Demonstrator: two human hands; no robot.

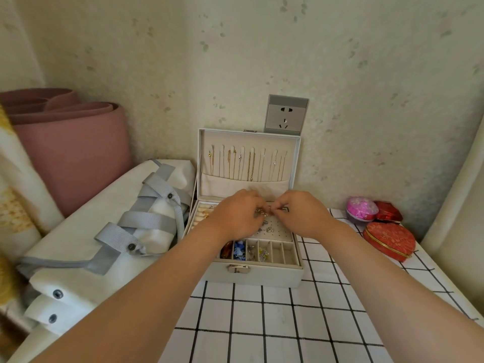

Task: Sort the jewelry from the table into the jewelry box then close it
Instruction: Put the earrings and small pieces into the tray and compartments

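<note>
A pale grey jewelry box [262, 276] stands open on the checked tablecloth, its lid [296, 158] upright against the wall with several thin chains hanging inside. Both hands hover over the box's tray. My left hand [233, 216] and my right hand [301, 213] meet at a small gold and silver piece of jewelry [262, 211], each pinching it with curled fingers. Below them lies a perforated earring pad [277, 231] with a few studs. The front row of narrow compartments [277, 252] holds blue, red and yellow pieces on the left side.
A white bag with grey straps [125, 226] lies left of the box, a rolled pink mat [73, 148] behind it. A red heart-shaped box [390, 241], a pink round box [361, 209] and a red box [387, 212] sit at right. A wall socket [286, 115] is behind the lid.
</note>
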